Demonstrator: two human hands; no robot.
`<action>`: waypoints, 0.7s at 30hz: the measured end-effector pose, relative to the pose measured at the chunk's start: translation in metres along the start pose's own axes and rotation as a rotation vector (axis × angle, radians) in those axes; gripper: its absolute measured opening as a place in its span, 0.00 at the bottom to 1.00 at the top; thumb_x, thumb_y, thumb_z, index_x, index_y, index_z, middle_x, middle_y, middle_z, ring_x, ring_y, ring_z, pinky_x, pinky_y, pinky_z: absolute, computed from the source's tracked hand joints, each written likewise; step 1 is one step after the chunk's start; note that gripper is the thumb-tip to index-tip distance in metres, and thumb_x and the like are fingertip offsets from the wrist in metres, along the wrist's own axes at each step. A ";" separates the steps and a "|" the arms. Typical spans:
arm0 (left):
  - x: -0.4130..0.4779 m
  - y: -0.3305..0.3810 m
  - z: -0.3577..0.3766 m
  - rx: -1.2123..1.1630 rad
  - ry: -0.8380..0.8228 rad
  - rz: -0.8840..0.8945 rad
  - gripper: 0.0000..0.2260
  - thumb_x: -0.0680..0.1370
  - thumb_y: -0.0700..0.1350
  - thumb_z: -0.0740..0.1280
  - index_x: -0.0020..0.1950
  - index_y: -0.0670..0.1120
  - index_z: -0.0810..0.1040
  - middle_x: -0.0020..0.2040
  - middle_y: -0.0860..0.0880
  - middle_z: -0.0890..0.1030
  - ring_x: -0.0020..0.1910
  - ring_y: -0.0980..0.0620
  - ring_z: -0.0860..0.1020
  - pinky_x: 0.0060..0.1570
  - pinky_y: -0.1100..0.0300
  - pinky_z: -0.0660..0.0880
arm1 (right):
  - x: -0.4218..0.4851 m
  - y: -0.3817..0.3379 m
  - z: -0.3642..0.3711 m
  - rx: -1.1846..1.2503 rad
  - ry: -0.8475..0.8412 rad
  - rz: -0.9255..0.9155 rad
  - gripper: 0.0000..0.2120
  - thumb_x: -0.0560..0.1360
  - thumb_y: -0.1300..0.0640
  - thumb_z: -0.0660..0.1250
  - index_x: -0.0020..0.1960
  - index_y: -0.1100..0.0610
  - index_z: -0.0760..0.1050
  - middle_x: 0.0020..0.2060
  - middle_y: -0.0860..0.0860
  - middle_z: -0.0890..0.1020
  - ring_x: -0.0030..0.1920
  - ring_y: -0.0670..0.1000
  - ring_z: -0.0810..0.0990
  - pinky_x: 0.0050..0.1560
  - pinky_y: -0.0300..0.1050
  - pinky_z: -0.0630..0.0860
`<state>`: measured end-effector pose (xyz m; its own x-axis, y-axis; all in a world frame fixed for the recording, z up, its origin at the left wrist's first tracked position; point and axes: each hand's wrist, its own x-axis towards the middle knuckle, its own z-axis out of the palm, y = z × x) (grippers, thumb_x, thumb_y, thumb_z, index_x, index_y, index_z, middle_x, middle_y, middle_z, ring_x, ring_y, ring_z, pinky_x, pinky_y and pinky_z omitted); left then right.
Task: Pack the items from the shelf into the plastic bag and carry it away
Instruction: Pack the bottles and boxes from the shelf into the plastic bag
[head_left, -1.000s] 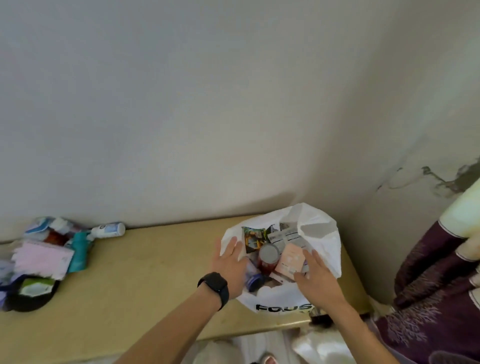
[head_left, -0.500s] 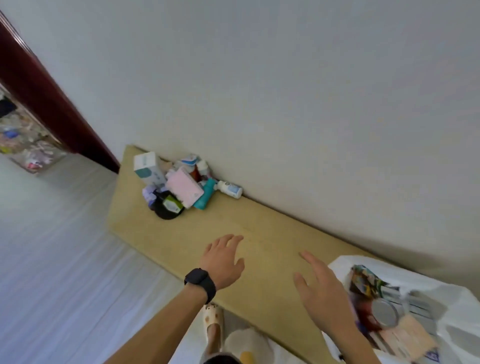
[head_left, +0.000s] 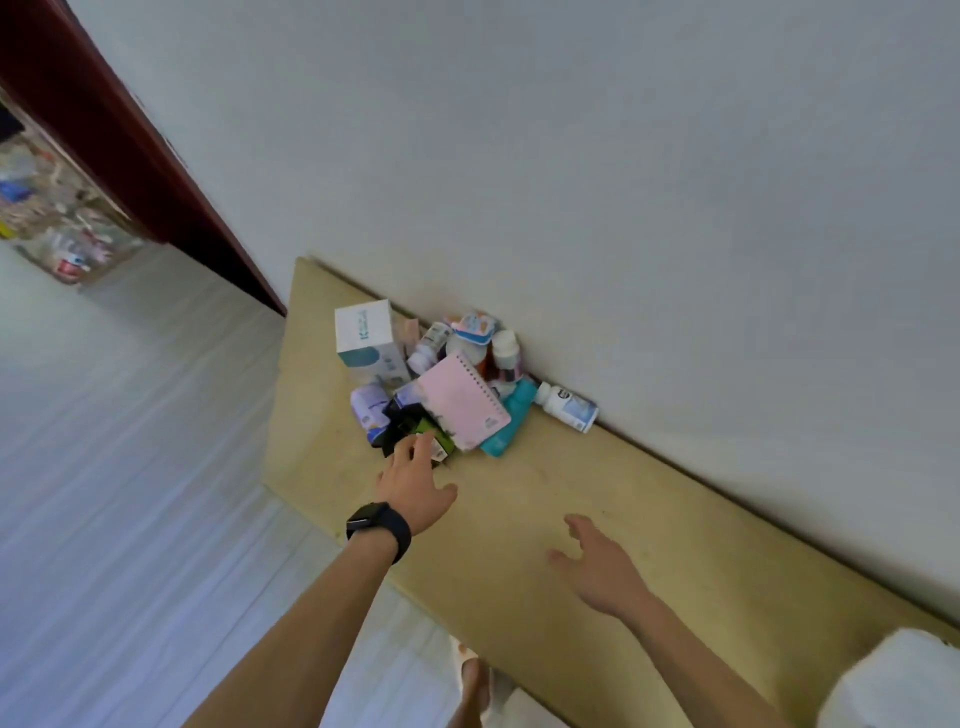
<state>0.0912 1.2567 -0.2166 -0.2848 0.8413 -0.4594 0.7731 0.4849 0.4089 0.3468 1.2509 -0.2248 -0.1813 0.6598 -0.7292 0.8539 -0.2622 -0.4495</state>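
A heap of small items lies against the wall on the tan shelf: a white and teal box, a pink spiral notebook, a teal tube, a white bottle on its side, and a black and green packet. My left hand, with a black watch on the wrist, reaches the heap with straight fingers touching the black packet. My right hand hovers over the bare shelf, fingers spread, holding nothing. The white plastic bag shows only at the bottom right corner.
A grey wall backs the shelf. A dark red door frame stands at the left, with a cluttered room beyond it. Pale floor lies below the shelf's front edge, and a foot in a sandal shows at the bottom.
The view swung left from the bag to the heap. My left hand left the bag and moved across the shelf to the black packet. My right hand followed over the shelf, away from the bag.
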 end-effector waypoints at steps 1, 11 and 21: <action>0.017 -0.002 -0.007 -0.008 0.014 0.007 0.37 0.72 0.53 0.70 0.77 0.49 0.59 0.75 0.45 0.63 0.71 0.43 0.66 0.67 0.48 0.67 | 0.019 -0.011 -0.003 0.038 -0.005 0.025 0.31 0.78 0.45 0.65 0.76 0.52 0.60 0.73 0.52 0.70 0.70 0.54 0.72 0.63 0.42 0.69; 0.125 0.007 -0.035 -0.063 0.010 0.114 0.40 0.72 0.50 0.73 0.78 0.50 0.54 0.74 0.44 0.65 0.71 0.41 0.66 0.67 0.45 0.68 | 0.141 -0.108 -0.023 0.618 0.129 0.184 0.21 0.78 0.41 0.61 0.60 0.57 0.72 0.57 0.54 0.78 0.53 0.53 0.77 0.55 0.49 0.75; 0.125 0.019 -0.026 -0.027 -0.010 0.135 0.18 0.74 0.56 0.70 0.56 0.49 0.70 0.57 0.46 0.76 0.53 0.46 0.73 0.52 0.48 0.74 | 0.148 -0.118 -0.030 0.640 0.201 0.210 0.12 0.75 0.50 0.66 0.49 0.57 0.69 0.47 0.54 0.80 0.42 0.50 0.76 0.43 0.48 0.75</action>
<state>0.0551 1.3776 -0.2459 -0.1733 0.8968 -0.4070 0.7886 0.3739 0.4882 0.2339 1.4005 -0.2647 0.1028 0.6509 -0.7522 0.3951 -0.7207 -0.5696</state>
